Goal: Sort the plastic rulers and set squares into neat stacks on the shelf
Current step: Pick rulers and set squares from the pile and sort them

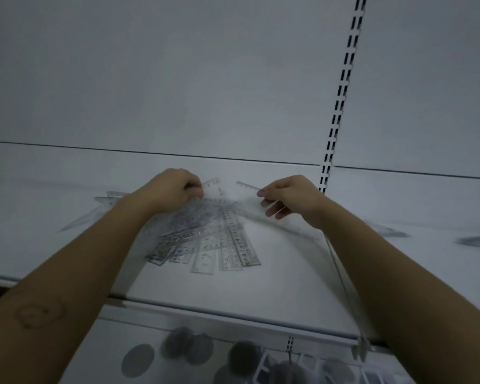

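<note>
While pinched at far ends, rulers (214,239) by left hand (175,191), one ruler (247,186) by right hand (287,199) — likely light, slick, bendy — grip edges.

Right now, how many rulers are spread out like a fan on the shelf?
5 rulers at least: near ends side by side, fanned below the left hand gripping their tops. The right hand pinches a blurred strip, maybe a sixth. Overlaps may hide more.

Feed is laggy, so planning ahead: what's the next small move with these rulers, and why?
Probably lay the loose ruler pinched in the right hand onto the fanned rulers, aligned with the rightmost one: the left hand grips the fan's far ends, and the near ends are splayed, not stacked.
</note>
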Demonstrator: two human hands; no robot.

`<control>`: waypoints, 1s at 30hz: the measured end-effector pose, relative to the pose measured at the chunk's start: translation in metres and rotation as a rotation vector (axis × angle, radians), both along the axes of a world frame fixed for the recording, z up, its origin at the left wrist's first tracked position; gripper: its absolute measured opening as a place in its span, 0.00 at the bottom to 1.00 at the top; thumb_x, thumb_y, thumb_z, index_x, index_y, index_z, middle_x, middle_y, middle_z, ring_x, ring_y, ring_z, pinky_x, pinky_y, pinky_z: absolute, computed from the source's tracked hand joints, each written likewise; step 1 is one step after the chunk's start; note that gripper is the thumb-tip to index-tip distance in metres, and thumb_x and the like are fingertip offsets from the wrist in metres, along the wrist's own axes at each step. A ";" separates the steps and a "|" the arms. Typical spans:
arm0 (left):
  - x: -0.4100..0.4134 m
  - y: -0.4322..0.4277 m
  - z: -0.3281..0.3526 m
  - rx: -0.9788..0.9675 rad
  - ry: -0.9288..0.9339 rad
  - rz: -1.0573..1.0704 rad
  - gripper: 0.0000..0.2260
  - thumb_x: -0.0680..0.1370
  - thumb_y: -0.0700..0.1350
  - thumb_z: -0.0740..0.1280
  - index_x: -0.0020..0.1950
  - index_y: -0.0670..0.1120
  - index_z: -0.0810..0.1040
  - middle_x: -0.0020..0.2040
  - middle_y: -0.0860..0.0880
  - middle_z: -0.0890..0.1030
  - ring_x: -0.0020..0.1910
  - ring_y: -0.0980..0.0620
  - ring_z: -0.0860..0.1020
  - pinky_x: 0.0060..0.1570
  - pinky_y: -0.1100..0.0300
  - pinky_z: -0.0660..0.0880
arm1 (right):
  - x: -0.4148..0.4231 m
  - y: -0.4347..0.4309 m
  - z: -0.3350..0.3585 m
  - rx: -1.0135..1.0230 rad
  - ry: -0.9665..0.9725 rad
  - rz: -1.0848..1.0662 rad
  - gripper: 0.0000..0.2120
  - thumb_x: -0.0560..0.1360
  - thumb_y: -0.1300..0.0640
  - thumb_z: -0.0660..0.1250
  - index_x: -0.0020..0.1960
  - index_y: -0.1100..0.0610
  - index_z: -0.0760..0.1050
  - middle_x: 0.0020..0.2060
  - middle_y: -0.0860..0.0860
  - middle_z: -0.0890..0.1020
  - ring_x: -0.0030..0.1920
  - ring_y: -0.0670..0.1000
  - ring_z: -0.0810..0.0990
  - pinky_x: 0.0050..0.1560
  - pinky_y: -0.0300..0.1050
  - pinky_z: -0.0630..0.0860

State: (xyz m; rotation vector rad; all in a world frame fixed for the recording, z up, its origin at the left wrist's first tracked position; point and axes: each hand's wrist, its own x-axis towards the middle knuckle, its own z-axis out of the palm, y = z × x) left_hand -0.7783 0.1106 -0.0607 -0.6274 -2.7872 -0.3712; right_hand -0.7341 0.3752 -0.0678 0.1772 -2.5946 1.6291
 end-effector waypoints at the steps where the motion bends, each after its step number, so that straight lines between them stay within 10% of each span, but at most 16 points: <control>1: 0.004 0.004 0.003 0.078 0.005 -0.014 0.08 0.79 0.48 0.64 0.51 0.49 0.81 0.44 0.51 0.80 0.40 0.54 0.74 0.40 0.60 0.68 | 0.000 0.005 0.003 -0.011 -0.002 0.009 0.07 0.75 0.64 0.67 0.50 0.64 0.82 0.43 0.60 0.84 0.37 0.55 0.84 0.40 0.46 0.82; 10: 0.043 0.090 0.014 0.415 0.030 -0.098 0.04 0.75 0.45 0.69 0.45 0.52 0.83 0.35 0.53 0.82 0.31 0.61 0.76 0.33 0.75 0.68 | 0.033 0.118 0.015 0.643 0.460 -0.149 0.06 0.75 0.56 0.70 0.49 0.51 0.85 0.44 0.45 0.84 0.41 0.43 0.78 0.46 0.35 0.70; 16: 0.055 0.172 0.012 0.374 -0.232 -0.192 0.13 0.76 0.37 0.62 0.51 0.50 0.82 0.39 0.52 0.84 0.31 0.61 0.77 0.37 0.67 0.73 | 0.057 0.204 -0.005 0.984 0.458 -0.168 0.09 0.76 0.55 0.67 0.53 0.48 0.83 0.48 0.47 0.84 0.46 0.51 0.80 0.44 0.41 0.72; 24: 0.066 0.249 0.011 0.476 -0.316 -0.184 0.08 0.76 0.36 0.67 0.52 0.45 0.82 0.40 0.48 0.85 0.32 0.57 0.76 0.26 0.74 0.68 | 0.065 0.253 -0.019 1.098 0.325 0.044 0.16 0.78 0.50 0.65 0.65 0.45 0.76 0.62 0.46 0.77 0.64 0.50 0.72 0.61 0.42 0.68; 30: 0.072 0.312 0.005 0.538 -0.362 -0.203 0.09 0.72 0.36 0.73 0.51 0.44 0.83 0.39 0.45 0.84 0.30 0.59 0.79 0.32 0.67 0.76 | 0.085 0.341 0.012 1.048 0.241 -0.140 0.12 0.78 0.52 0.63 0.58 0.46 0.80 0.57 0.48 0.81 0.52 0.48 0.77 0.53 0.39 0.69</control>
